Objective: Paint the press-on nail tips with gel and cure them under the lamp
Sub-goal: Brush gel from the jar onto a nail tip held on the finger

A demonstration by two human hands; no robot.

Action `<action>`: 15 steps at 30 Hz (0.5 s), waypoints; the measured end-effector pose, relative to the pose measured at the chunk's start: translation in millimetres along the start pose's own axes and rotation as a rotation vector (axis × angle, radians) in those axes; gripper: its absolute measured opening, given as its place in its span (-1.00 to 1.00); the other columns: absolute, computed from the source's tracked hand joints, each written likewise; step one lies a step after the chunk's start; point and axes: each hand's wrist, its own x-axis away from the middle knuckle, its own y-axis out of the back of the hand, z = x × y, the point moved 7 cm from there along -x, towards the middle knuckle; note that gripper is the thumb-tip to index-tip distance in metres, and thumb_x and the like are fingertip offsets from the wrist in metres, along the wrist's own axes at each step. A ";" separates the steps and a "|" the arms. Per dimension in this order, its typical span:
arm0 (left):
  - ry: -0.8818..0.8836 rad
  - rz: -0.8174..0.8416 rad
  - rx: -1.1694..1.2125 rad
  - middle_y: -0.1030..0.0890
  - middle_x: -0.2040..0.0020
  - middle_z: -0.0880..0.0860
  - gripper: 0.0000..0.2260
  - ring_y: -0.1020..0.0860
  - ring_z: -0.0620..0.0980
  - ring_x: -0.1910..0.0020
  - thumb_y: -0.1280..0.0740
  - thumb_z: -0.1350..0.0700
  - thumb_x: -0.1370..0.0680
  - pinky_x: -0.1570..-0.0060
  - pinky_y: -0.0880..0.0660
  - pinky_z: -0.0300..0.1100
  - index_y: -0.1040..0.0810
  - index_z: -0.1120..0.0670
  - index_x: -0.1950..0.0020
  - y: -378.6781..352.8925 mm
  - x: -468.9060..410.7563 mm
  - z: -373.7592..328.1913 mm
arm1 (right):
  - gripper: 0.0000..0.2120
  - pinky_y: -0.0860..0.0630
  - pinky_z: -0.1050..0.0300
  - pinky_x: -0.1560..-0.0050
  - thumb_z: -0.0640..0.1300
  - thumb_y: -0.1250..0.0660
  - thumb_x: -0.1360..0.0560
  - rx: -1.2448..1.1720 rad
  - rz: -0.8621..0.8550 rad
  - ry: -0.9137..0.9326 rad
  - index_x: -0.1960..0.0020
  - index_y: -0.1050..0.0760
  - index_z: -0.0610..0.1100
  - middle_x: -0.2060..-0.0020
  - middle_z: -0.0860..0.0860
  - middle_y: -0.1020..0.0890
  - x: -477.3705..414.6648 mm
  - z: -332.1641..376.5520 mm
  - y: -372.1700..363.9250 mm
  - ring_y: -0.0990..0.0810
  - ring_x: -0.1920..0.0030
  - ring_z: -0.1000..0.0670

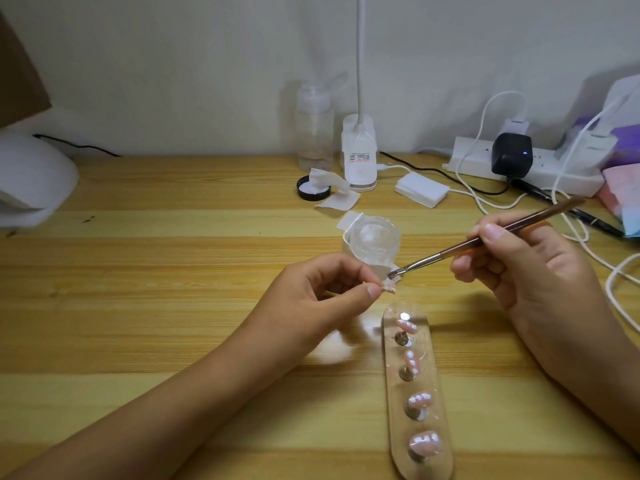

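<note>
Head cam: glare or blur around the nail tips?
Head view: white glare spots on the glossy pink nail tips and clear oval stand; the tip pinched in the left hand is small, soft; the right hand's brown-handled brush is sharper; white dome lamp at left blown out.

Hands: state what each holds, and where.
Left hand pinches a nail tip by one end; right hand grips the brush mid-handle.

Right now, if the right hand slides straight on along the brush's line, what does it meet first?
Most likely the nail tip pinched by the left hand; the brush in the right hand is almost on it. Depth is unclear.
</note>
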 end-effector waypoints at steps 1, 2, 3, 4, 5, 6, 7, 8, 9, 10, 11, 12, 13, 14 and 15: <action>0.001 0.000 0.003 -0.55 0.31 -0.15 -0.96 -0.45 -0.17 0.30 -0.40 0.05 -0.43 0.18 -0.43 -0.15 -0.65 -0.07 0.18 0.0 0.0 -0.2 | -0.96 -0.59 0.23 0.20 0.00 -0.45 -0.45 -0.013 -0.002 0.005 0.16 -0.63 0.05 0.33 -0.02 -0.66 -0.5 0.0 1.2 -0.64 0.30 0.03; 0.001 -0.001 0.005 -0.55 0.32 -0.15 -0.96 -0.45 -0.17 0.30 -0.40 0.05 -0.43 0.20 -0.42 -0.18 -0.64 -0.07 0.19 0.0 -0.1 -0.4 | -0.93 -0.59 0.23 0.21 -0.05 -0.42 -0.49 -0.027 -0.004 0.011 0.17 -0.63 0.06 0.33 0.01 -0.66 -0.8 0.8 2.1 -0.64 0.31 0.04; 0.000 -0.001 0.005 -0.55 0.32 -0.16 -0.96 -0.45 -0.18 0.30 -0.39 0.05 -0.43 0.21 -0.41 -0.21 -0.64 -0.07 0.19 -0.2 -0.2 -0.8 | -0.85 -0.58 0.24 0.23 -0.11 -0.36 -0.51 -0.033 0.000 0.013 0.19 -0.64 0.07 0.33 0.03 -0.65 -1.4 0.8 3.0 -0.64 0.32 0.05; -0.001 -0.003 0.004 -0.55 0.32 -0.16 -0.96 -0.45 -0.19 0.31 -0.39 0.05 -0.43 0.22 -0.41 -0.22 -0.64 -0.07 0.18 -0.2 -0.3 -0.8 | -0.80 -0.58 0.24 0.24 -0.14 -0.30 -0.51 -0.036 0.009 0.006 0.20 -0.64 0.07 0.33 0.05 -0.65 -1.5 1.4 1.8 -0.64 0.33 0.05; -0.001 -0.004 0.005 -0.55 0.32 -0.17 -0.96 -0.45 -0.19 0.31 -0.39 0.05 -0.43 0.22 -0.41 -0.22 -0.64 -0.07 0.18 -0.4 -0.6 -0.8 | -0.78 -0.58 0.24 0.25 -0.15 -0.28 -0.52 -0.032 0.018 0.001 0.20 -0.64 0.07 0.33 0.06 -0.64 -1.7 1.2 1.0 -0.64 0.33 0.05; 0.000 -0.005 0.008 -0.55 0.32 -0.16 -0.96 -0.45 -0.19 0.31 -0.39 0.05 -0.43 0.22 -0.41 -0.22 -0.65 -0.07 0.18 -0.4 -0.6 -0.6 | -0.80 -0.58 0.24 0.25 -0.13 -0.32 -0.53 -0.027 0.032 -0.003 0.20 -0.63 0.08 0.32 0.06 -0.64 -1.4 1.7 -1.0 -0.64 0.33 0.05; 0.002 -0.005 0.010 -0.56 0.32 -0.16 -0.95 -0.45 -0.19 0.30 -0.39 0.05 -0.43 0.22 -0.41 -0.23 -0.65 -0.07 0.18 -0.5 -0.8 -0.2 | -0.84 -0.58 0.24 0.24 -0.09 -0.37 -0.53 -0.020 0.048 -0.002 0.20 -0.63 0.07 0.31 0.06 -0.64 -1.4 1.4 -3.0 -0.64 0.32 0.05; 0.002 -0.004 0.013 -0.56 0.31 -0.16 -0.95 -0.45 -0.19 0.30 -0.39 0.05 -0.43 0.22 -0.41 -0.26 -0.65 -0.07 0.18 -0.3 -0.5 0.1 | -0.90 -0.59 0.24 0.23 -0.05 -0.42 -0.50 -0.012 0.052 -0.002 0.19 -0.63 0.07 0.31 0.05 -0.64 -1.0 1.8 -4.2 -0.65 0.32 0.04; 0.001 -0.001 0.019 -0.57 0.30 -0.16 -0.95 -0.46 -0.19 0.29 -0.39 0.05 -0.43 0.22 -0.41 -0.29 -0.65 -0.07 0.18 -0.3 -0.5 0.1 | -0.94 -0.59 0.23 0.22 -0.02 -0.42 -0.48 0.001 0.047 0.003 0.17 -0.63 0.06 0.31 0.04 -0.64 -0.8 1.1 -3.5 -0.65 0.31 0.03; -0.003 0.002 0.027 -0.58 0.29 -0.15 -0.95 -0.47 -0.20 0.29 -0.39 0.05 -0.44 0.22 -0.42 -0.33 -0.66 -0.05 0.17 -0.1 -0.3 0.0 | -0.95 -0.59 0.23 0.21 -0.03 -0.41 -0.48 0.012 0.032 0.003 0.15 -0.62 0.04 0.31 0.01 -0.65 -0.5 0.2 -2.1 -0.65 0.30 0.03; -0.007 0.003 0.037 -0.59 0.28 -0.14 -0.95 -0.48 -0.21 0.28 -0.40 0.05 -0.45 0.21 -0.43 -0.37 -0.66 -0.03 0.15 0.2 0.0 -0.4 | -0.95 -0.59 0.22 0.20 -0.04 -0.39 -0.49 0.017 0.019 0.008 0.13 -0.60 0.01 0.31 -0.01 -0.65 -0.8 -1.1 0.3 -0.65 0.29 0.02; -0.010 0.001 0.045 -0.60 0.27 -0.13 -0.94 -0.49 -0.22 0.27 -0.41 0.05 -0.47 0.20 -0.43 -0.38 -0.67 -0.01 0.12 0.5 0.1 -0.7 | -0.95 -0.59 0.22 0.19 -0.05 -0.37 -0.49 0.015 0.006 0.014 0.10 -0.58 -0.02 0.31 -0.01 -0.66 -1.0 -0.4 1.4 -0.65 0.28 0.02; -0.013 -0.003 0.050 -0.61 0.26 -0.13 -0.92 -0.50 -0.24 0.27 -0.42 0.04 -0.48 0.18 -0.44 -0.39 -0.67 0.02 0.08 0.9 0.1 -1.1 | -0.95 -0.59 0.22 0.18 -0.06 -0.35 -0.49 0.006 0.001 0.025 0.10 -0.58 -0.02 0.31 0.00 -0.66 -1.7 0.1 2.6 -0.65 0.28 0.03; -0.014 -0.008 0.054 -0.63 0.25 -0.12 -0.88 -0.53 -0.25 0.26 -0.42 0.03 -0.47 0.16 -0.45 -0.40 -0.67 0.03 0.05 1.4 0.0 -1.0 | -0.94 -0.59 0.22 0.18 -0.08 -0.34 -0.50 -0.009 -0.001 0.031 0.12 -0.59 0.00 0.31 0.02 -0.66 -2.3 1.1 2.4 -0.65 0.28 0.03; -0.015 -0.014 0.060 -0.65 0.24 -0.11 -0.84 -0.55 -0.24 0.23 -0.40 0.03 -0.45 0.14 -0.47 -0.39 -0.67 0.04 0.02 1.6 -0.3 -0.7 | -0.87 -0.59 0.22 0.18 -0.11 -0.33 -0.53 -0.026 0.000 0.034 0.15 -0.61 0.03 0.32 0.03 -0.66 -2.8 2.1 2.7 -0.65 0.29 0.04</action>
